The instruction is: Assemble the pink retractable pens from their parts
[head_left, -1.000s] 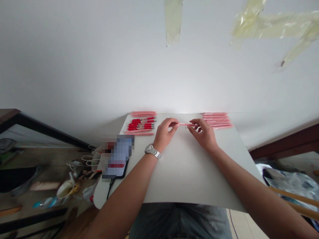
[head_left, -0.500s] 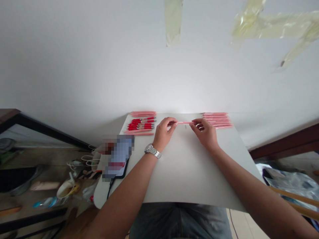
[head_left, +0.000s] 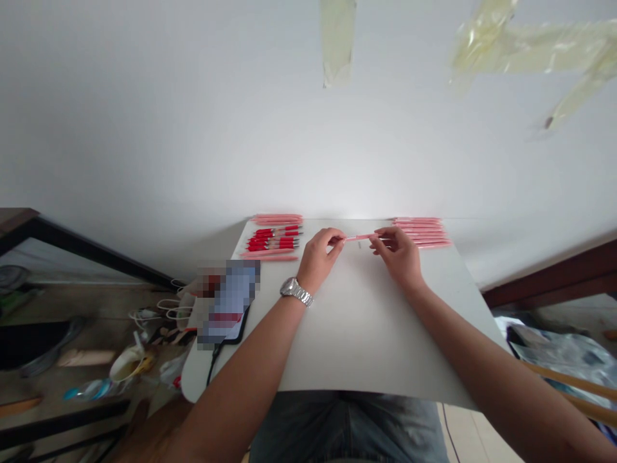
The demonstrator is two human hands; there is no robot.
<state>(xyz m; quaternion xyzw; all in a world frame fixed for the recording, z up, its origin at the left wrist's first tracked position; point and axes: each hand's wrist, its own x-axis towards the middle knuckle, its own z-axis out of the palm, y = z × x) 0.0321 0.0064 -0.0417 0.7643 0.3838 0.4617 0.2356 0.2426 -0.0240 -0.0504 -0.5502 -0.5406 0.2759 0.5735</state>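
Observation:
Between my hands, a slim pink pen [head_left: 358, 237] is stretched sideways above the far part of the white table [head_left: 371, 334]. My left hand [head_left: 320, 252] pinches its left end, and my right hand [head_left: 398, 256] pinches the right end. The tips of the pen are hidden by my fingers. Left of my left hand lie several red pens [head_left: 274, 241], with pink pens [head_left: 277, 219] behind them and more in front. A row of pink pens [head_left: 418, 230] lies just beyond my right hand.
A phone [head_left: 231, 305] with a cable rests on the table's left side. The white wall [head_left: 193, 128] rises at the far edge. On the floor at left are a cup [head_left: 126, 364] and a plastic bottle [head_left: 91, 390]; plastic bags [head_left: 569, 360] sit at right.
The pen has tilted slightly, its right end a little higher. My right hand has shifted slightly up; both hands keep their pinch.

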